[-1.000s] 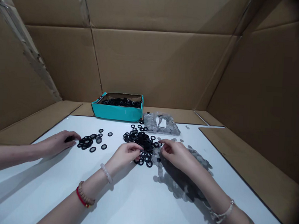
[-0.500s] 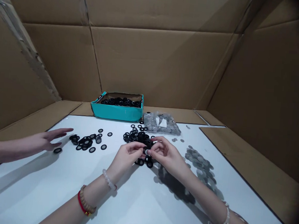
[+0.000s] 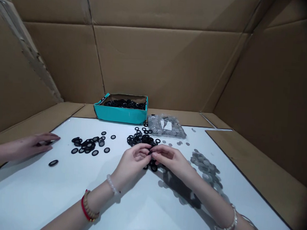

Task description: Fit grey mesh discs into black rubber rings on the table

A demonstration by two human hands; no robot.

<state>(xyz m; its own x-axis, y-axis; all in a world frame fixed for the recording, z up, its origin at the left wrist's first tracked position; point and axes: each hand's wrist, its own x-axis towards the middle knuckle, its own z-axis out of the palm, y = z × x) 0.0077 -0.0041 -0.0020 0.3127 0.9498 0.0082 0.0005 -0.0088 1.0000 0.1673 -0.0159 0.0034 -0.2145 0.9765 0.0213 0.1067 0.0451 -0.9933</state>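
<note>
My left hand and my right hand meet over the middle of the table, fingertips pinched together. Between them is a small black ring, mostly hidden by the fingers; whether a disc sits in it I cannot tell. Just behind my hands lies a heap of black rings, and a few more show beneath my fingers. To the right, translucent grey discs are spread in a long pile beside my right forearm, which shades some of them.
Another person's hand is at the left edge, near a lone ring. Rings with grey centres lie in a group left of me. At the back stand a teal box of black rings and a clear bag of discs.
My fingertips have closed in, and the pale disc seen between them is now hidden. The other person's hand has drawn left; a filled ring now lies at the near-left edge of the left group.
</note>
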